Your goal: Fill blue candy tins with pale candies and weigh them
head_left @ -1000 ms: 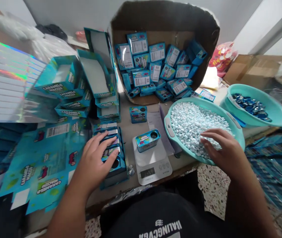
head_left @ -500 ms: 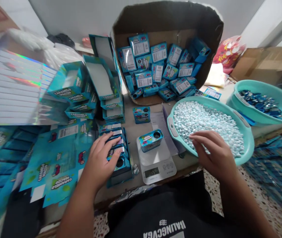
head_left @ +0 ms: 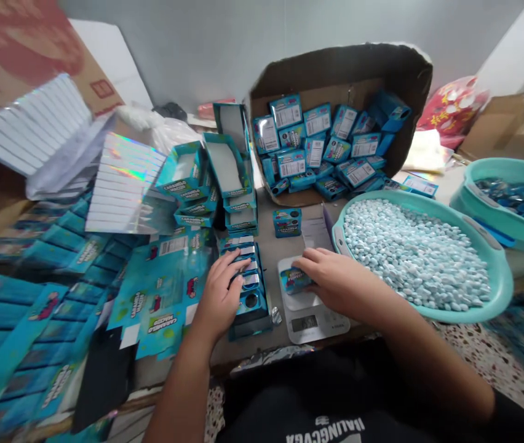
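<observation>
A small blue candy tin (head_left: pixel 292 279) lies on a white digital scale (head_left: pixel 310 319) at the table's front edge. My right hand (head_left: pixel 336 281) is over the tin with its fingers bunched together on the tin's top; whatever is inside the fingers is hidden. My left hand (head_left: pixel 224 289) lies flat, fingers stretched out, on a row of blue tins (head_left: pixel 249 284) standing in a display box left of the scale. A teal basin (head_left: pixel 497 294) heaped with pale blue candies (head_left: pixel 414 252) sits just right of the scale.
A second teal basin (head_left: pixel 476 212) with dark blue caps stands at the far right. A big cardboard box (head_left: pixel 395 67) at the back holds several blue packs. One lone tin (head_left: pixel 286 223), stacked open display boxes (head_left: pixel 197 178), flat blue cartons (head_left: pixel 160 289) and holographic sheets (head_left: pixel 123 184) fill the left.
My right hand has left the candy basin and moved left onto the tin on the scale. My left hand stays on the row of tins. The view has swung left.
</observation>
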{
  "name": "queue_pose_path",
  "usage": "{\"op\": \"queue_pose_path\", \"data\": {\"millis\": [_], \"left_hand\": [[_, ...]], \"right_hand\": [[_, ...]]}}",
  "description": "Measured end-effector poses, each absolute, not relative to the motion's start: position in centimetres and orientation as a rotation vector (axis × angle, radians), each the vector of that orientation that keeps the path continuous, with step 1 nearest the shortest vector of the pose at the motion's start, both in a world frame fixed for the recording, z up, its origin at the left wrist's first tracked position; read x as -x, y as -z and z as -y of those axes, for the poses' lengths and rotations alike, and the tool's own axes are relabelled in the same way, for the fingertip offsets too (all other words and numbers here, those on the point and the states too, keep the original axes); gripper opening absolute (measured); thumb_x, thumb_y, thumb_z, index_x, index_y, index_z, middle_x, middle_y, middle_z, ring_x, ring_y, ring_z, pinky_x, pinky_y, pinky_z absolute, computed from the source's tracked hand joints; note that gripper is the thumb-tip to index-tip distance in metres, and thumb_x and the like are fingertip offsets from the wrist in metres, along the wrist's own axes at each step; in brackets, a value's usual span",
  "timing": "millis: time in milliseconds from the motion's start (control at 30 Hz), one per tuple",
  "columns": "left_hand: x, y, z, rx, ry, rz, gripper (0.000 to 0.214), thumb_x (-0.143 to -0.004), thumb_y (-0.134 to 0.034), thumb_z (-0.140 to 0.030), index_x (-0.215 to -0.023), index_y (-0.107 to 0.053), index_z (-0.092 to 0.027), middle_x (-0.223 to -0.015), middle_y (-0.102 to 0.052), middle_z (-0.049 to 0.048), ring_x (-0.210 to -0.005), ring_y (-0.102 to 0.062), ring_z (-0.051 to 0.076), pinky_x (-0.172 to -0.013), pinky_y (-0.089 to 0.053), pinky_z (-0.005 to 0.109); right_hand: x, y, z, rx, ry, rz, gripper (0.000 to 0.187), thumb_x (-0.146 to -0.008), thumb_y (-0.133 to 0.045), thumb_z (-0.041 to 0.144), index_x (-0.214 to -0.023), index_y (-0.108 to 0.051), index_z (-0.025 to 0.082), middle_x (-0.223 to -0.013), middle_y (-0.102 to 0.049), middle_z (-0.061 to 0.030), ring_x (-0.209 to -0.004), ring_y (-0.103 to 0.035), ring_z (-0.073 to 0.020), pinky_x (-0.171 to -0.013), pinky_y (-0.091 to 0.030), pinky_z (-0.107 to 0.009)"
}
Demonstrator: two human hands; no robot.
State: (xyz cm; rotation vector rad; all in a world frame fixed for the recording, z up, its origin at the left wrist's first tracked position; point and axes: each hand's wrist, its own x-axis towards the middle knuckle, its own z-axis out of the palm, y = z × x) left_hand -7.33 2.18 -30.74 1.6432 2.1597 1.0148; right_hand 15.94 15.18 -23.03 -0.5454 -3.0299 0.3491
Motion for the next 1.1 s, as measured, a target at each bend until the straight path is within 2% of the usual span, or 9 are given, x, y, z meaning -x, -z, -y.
{"op": "queue_pose_path", "data": {"millis": [133,200,333,433,600,733,867,1033,1100], "left_hand": [[7.4,31.3,-2.5,-1.59,-1.152,-2.103,0.037,-0.094,-0.042,-0.029,-0.118,-0.069,-0.021,-0.144,-0.053,0.0069,-0.141,-0.038,0.027,-0.121,-0.027,0.053],[7.3,31.4,-2.6,-1.491,-1.257,-2.04,0.037,-0.093,-0.045,-0.03,-0.122,-0.066,-0.022,-0.144,-0.054,0.0072,-0.141,-0.039,0.027,-0.122,-0.025,0.052],[7.4,31.5,-1.3,-1.057,-1.618,-1.729,0.049,-0.097,-0.05,-0.039,-0.143,-0.047,-0.022,-0.147,-0.051,0.0107,-0.14,-0.043,0.027,-0.118,-0.034,0.049],[7.5,31.8,1.0,-1.003,-1.805,-1.596,0.054,-0.098,-0.051,-0.049,-0.146,-0.043,-0.025,-0.149,-0.048,0.0105,-0.142,-0.04,0.026,-0.121,-0.029,0.048],[5.3,32.3,4.3,-1.15,-1.788,-1.473,0.087,-0.082,-0.056,-0.078,-0.151,-0.038,-0.028,-0.16,-0.031,0.0096,-0.15,-0.023,0.033,-0.123,-0.024,0.051],[2.9,32.4,5.2,-1.232,-1.915,-1.413,0.071,-0.088,-0.058,-0.064,-0.15,-0.041,-0.033,-0.16,-0.032,0.0054,-0.149,-0.024,0.034,-0.123,-0.024,0.055],[2.7,33.7,6.1,-1.451,-1.966,-1.569,0.054,-0.094,-0.053,-0.047,-0.145,-0.047,-0.033,-0.158,-0.034,0.0064,-0.15,-0.02,0.035,-0.122,-0.02,0.059],[3.5,36.0,7.6,-1.766,-1.574,-1.798,0.057,-0.1,-0.042,-0.051,-0.151,-0.038,-0.028,-0.157,-0.033,0.014,-0.149,-0.022,0.036,-0.12,-0.015,0.063],[3.1,36.4,7.7,-1.666,-1.587,-1.808,0.06,-0.098,-0.044,-0.054,-0.152,-0.036,-0.028,-0.157,-0.033,0.0142,-0.149,-0.023,0.036,-0.12,-0.018,0.062]], "right_hand": [[-15.4,21.0,-12.3,0.292,-0.686,3.004,0.028,-0.087,-0.067,0.017,-0.112,-0.058,0.019,-0.1,-0.063,-0.0038,-0.084,-0.06,-0.0192,-0.066,-0.041,-0.03],[-14.2,21.5,-10.8,0.225,-0.737,2.991,0.029,-0.087,-0.071,0.025,-0.111,-0.058,0.018,-0.099,-0.063,-0.0034,-0.082,-0.06,-0.019,-0.061,-0.037,-0.03],[-11.5,24.2,-9.1,0.188,-0.552,2.961,0.028,-0.088,-0.071,0.03,-0.107,-0.058,0.015,-0.099,-0.064,-0.0056,-0.086,-0.058,-0.0218,-0.064,-0.037,-0.032],[-10.7,25.8,-8.4,0.134,-0.371,2.908,0.032,-0.089,-0.069,0.031,-0.113,-0.057,0.014,-0.1,-0.063,-0.0056,-0.088,-0.054,-0.0233,-0.068,-0.037,-0.036],[-11.0,26.7,-6.8,-0.031,-0.207,2.795,0.024,-0.094,-0.058,0.023,-0.115,-0.058,0.011,-0.094,-0.06,-0.0049,-0.082,-0.047,-0.0214,-0.067,-0.031,-0.038],[-11.5,26.7,-6.2,-0.243,-0.169,2.674,0.02,-0.103,-0.047,0.02,-0.111,-0.061,0.009,-0.091,-0.059,-0.0042,-0.079,-0.044,-0.0188,-0.063,-0.027,-0.037],[-11.9,27.5,-6.4,-0.329,-0.145,2.62,0.019,-0.103,-0.048,0.02,-0.111,-0.063,0.01,-0.089,-0.058,-0.0033,-0.077,-0.044,-0.0179,-0.061,-0.024,-0.036],[-11.8,30.3,-6.9,-0.343,-0.157,2.588,0.014,-0.102,-0.051,0.02,-0.104,-0.064,0.015,-0.086,-0.058,-0.0021,-0.073,-0.046,-0.0174,-0.062,-0.028,-0.034],[-11.8,31.1,-7.1,-0.346,-0.179,2.558,0.013,-0.101,-0.051,0.02,-0.102,-0.063,0.015,-0.087,-0.06,-0.0027,-0.075,-0.048,-0.0178,-0.062,-0.031,-0.034]]}}
